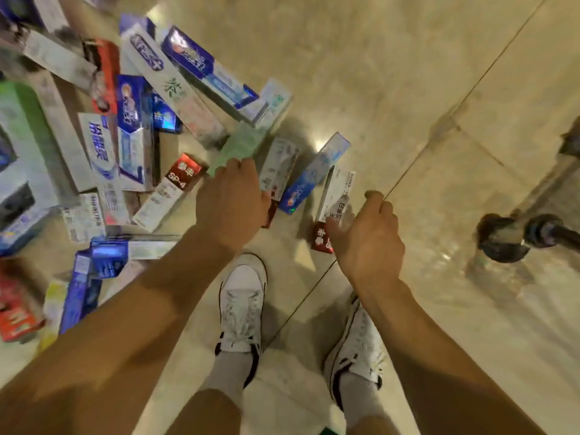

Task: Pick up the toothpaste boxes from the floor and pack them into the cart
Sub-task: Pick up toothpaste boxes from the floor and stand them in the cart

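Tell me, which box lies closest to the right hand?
The white box with the dark red end, right beside the open right hand; the blue box lies farther left.

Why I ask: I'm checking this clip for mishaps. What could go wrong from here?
The left hand curls over a green box whose far end reaches the stacked boxes; lifting it might tumble them. The left shoe stands close to a white-and-red box, so a step could crush it.

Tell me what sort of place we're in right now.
Probably a shop or supermarket floor: glossy beige tiles, a heap of boxed toothpaste in many brands, and a cart's caster wheel at right.
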A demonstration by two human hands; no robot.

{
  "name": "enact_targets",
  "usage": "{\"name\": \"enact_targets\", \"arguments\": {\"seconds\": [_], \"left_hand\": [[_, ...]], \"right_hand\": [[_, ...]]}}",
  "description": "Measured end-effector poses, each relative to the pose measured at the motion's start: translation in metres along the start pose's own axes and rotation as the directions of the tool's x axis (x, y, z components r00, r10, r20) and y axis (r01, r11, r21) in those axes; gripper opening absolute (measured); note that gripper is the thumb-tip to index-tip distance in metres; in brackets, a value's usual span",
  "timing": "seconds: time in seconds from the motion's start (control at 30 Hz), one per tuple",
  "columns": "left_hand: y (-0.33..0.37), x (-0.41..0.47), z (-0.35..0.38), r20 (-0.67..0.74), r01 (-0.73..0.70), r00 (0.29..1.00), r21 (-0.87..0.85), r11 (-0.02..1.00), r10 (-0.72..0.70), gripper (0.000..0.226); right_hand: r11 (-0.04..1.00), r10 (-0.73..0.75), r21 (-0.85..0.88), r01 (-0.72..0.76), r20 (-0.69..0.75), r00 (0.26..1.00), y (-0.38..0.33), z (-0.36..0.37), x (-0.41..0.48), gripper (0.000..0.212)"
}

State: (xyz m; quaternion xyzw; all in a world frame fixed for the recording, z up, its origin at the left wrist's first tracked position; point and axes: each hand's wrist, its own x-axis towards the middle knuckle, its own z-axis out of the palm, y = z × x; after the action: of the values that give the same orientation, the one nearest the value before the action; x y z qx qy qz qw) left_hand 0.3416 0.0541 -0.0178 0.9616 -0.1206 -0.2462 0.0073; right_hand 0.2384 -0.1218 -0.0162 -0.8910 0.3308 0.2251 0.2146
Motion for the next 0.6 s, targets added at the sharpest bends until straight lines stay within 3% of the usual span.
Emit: {"name": "enact_targets", "arguments": {"seconds": [0.3, 0.6], "left_hand": [[0.013, 0.076, 0.105, -0.044, 0.03, 0.998, -0.065, 0.997, -0.033, 0.061], [0.012, 0.068, 0.093, 0.021, 0.087, 0.996, -0.099, 0.991, -0.085, 0.065]], "right_hand": [[0.99, 0.133, 0.047, -0.129, -0.078, 0.988, 0.016, 0.116, 0.065, 0.064], [0.981, 0.163, 0.124, -0.152, -0.084, 0.983, 0.022, 0.107, 0.062, 0.055]]}}
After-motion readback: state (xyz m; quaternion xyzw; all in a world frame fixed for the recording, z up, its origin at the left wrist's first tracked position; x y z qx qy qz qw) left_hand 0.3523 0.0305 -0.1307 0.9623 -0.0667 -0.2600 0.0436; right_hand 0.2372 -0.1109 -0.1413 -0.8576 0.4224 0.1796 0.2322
